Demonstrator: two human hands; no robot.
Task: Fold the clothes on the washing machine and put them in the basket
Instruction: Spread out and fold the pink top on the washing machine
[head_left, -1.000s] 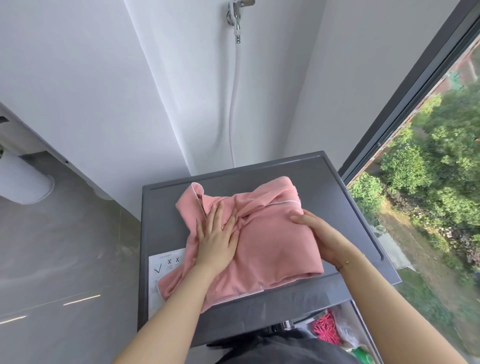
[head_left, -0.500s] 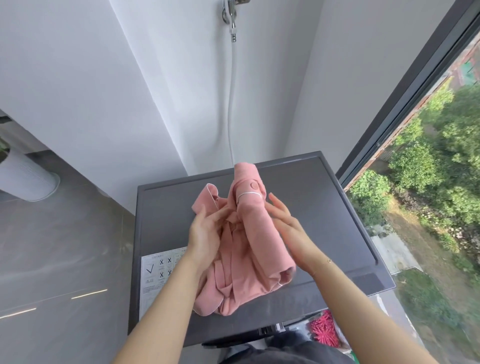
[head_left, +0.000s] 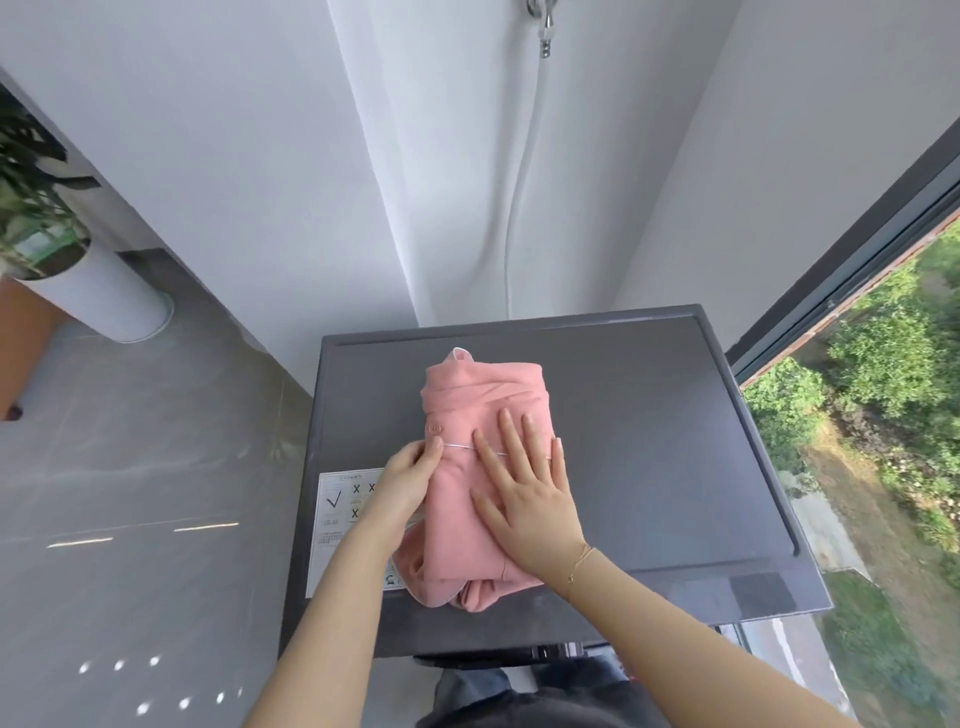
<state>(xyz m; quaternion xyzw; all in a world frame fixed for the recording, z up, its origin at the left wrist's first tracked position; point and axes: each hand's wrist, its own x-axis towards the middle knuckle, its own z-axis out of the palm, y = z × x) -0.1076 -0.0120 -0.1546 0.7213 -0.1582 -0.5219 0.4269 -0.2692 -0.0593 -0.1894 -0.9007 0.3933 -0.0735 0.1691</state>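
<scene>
We see the grey floor (head_left: 130, 493) filling the left side, w/ white walls (head_left: 234, 156) behind and a window (head_left: 857, 389) at right showing green bushes outside. The dark washing machine (head_left: 649, 441) sits in the corner; its flat top serves as our worktop. A white hose (head_left: 524, 171) hangs down the wall behind it. Far left, a white planter (head_left: 98, 296) w/ a leafy plant stands on the floor.

On the machine top, left of centre, lies the pink garment (head_left: 467, 395), folded into a narrow oblong bundle running front to back, its near end bunched at approx. the front edge. A white piping line crosses the bundle mid-way, w/ a pink button just beside it.

Our right hand (head_left: 524, 493) lies flat on top of the bundle, fingers straight and spread, palm pressing the cloth; a thin bracelet shows on that wrist. Our left hand (head_left: 410, 478) is at the bundle's left edge, fingers curled, pinching the fabric by the piping. It partly covers a white instruction sticker (head_left: 343, 499) w/ tick and cross marks on the machine's front-left corner.
</scene>
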